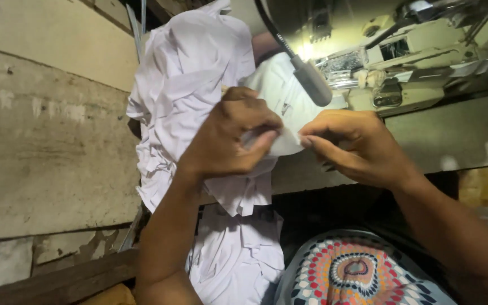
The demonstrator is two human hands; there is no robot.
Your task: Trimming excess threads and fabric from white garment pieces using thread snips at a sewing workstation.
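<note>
My left hand (pixel 230 138) and my right hand (pixel 351 144) meet in the middle of the head view, both pinching a small white fabric piece (pixel 283 144) between fingertips. Behind and below the hands a large bundle of white cloth (pixel 182 85) hangs over the table's edge and down to my lap. A sewing machine (pixel 402 62) stands at the upper right, lit by a small lamp on a flexible black neck (pixel 309 79) just above my hands.
The grey-green sewing table (pixel 453 133) runs along the right. A rough concrete wall (pixel 46 135) fills the left side. A colourful patterned cloth (pixel 357 271) covers my lap at the bottom, with a wooden plank (pixel 57 282) at the lower left.
</note>
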